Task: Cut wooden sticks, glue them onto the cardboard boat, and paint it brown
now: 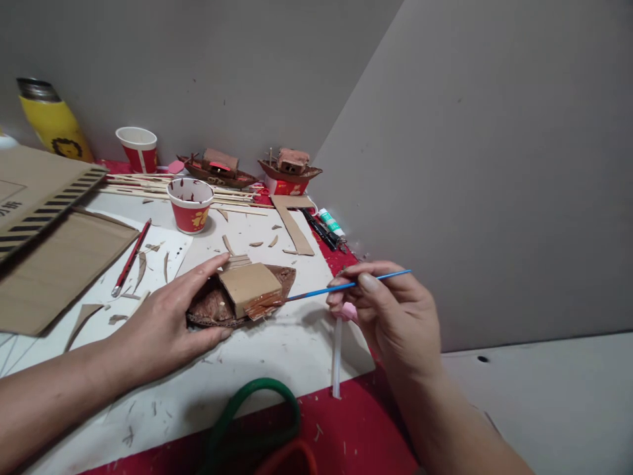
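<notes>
A small cardboard model boat (212, 305) sits on the white paper sheet, its hull brown and its cabin roof (251, 287) mostly bare tan cardboard. Wet-looking brown paint covers the roof's near right edge. My left hand (180, 310) grips the boat's left end, thumb on the near side and fingers on the far side. Between the thumb and fingers of my right hand (390, 303) is a thin blue paintbrush (321, 290). Its tip meets the boat at the painted roof edge; the bristles are hard to make out.
Behind stand a paint-stained paper cup (190, 208), another cup (137, 150), two finished-looking model boats (217, 168) and a yellow bottle (54, 122). Cardboard sheets (59, 264), a red pencil (131, 258) and scraps lie left. Green-handled scissors (257, 386) are in front, a glue stick (337, 359) right.
</notes>
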`<state>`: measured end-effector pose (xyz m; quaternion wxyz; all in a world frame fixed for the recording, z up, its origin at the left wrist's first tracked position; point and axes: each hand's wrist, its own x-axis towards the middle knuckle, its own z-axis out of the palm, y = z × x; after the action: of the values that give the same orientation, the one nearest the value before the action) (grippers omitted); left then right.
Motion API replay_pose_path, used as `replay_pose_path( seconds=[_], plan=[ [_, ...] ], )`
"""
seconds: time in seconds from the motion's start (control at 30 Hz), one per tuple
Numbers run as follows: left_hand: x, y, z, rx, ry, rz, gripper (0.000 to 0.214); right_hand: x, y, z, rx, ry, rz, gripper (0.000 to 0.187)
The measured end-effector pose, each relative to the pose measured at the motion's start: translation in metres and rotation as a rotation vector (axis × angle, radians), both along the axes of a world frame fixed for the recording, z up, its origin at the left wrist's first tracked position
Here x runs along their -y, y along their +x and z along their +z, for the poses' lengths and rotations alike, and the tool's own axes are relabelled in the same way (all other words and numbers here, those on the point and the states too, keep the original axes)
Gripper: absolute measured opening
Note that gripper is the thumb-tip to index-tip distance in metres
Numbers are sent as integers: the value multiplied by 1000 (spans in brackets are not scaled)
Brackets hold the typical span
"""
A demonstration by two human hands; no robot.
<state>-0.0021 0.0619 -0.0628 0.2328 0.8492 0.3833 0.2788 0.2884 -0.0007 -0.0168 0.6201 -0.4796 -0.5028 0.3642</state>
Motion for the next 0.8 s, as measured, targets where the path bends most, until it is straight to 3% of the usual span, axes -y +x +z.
replay_pose_path(
  seconds=[0.33,0.6,0.8],
  plan=[
    [0,-1,-1,2,11,-5,87,-9,8,8,36,134,-84,7],
    [1,1,-1,28,7,8,86,-1,1,-4,2,-5,3,14],
    [0,-1,-1,4,20,-2,87,-4,8,1,43,74,-30,10]
  ],
)
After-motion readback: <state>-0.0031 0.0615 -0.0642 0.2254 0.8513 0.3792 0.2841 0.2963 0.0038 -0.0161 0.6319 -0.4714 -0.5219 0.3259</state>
